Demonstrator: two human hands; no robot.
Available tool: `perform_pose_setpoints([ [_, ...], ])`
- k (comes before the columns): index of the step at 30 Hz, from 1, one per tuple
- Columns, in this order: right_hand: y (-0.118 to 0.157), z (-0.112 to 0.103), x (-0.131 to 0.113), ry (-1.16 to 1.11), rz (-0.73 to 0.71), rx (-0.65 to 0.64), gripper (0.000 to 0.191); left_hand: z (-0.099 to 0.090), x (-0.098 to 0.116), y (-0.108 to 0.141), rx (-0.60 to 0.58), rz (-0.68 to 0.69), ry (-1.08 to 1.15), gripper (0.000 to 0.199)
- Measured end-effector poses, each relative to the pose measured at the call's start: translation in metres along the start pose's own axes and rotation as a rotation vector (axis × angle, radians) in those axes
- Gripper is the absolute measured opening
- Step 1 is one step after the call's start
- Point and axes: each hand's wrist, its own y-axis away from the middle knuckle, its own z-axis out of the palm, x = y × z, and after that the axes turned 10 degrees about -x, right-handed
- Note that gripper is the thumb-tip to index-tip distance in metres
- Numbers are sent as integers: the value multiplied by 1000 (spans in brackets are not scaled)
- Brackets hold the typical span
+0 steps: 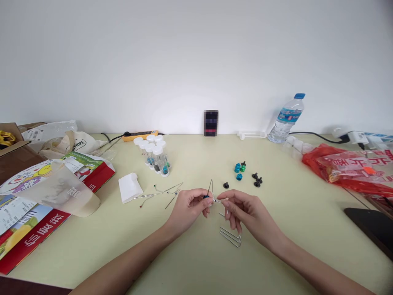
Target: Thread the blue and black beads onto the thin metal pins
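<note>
Near the middle of the table, my left hand (193, 207) is closed in a pinch on a small blue piece (206, 196) with a thin dark rod (210, 187) rising from it. My right hand (245, 211), also pinching, has a thin silvery metal piece (217, 200) at its fingertips, close to the left fingertips. I cannot tell whether the two held pieces touch. Several L-shaped metal rods (229, 237) lie below my right hand. Beyond it are blue knobs (239, 177), a green knob (242, 168) and black screw-like pieces (226, 185).
Capped clear tubes (157, 162) stand back left, near thin bent wires (155, 189) and a white packet (130, 187). A plastic cup (73, 192) lies on a box at left. A phone (211, 123) and water bottle (286, 119) lean on the wall; a red bag (319, 164) sits right.
</note>
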Motion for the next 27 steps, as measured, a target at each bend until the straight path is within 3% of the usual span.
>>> perform_pose_setpoints([
  [2,0,0,0,82,-31,29,25,0,0,0,7,-4,0,20],
  [6,1,-2,4,548,-260,94,24,-3,-2,-1,22,15,-5,21],
  [9,2,-3,8,749,-378,134,25,-4,-3,-2,24,23,-7,21],
  [16,3,-5,8,519,-249,97,27,1,-5,-1,-1,-2,-9,20],
  [22,4,-6,9,1031,-389,176,22,-3,-4,-2,15,3,-33,21],
  [27,5,-8,12,1052,-431,175,27,-2,-4,-2,22,-11,-6,21],
])
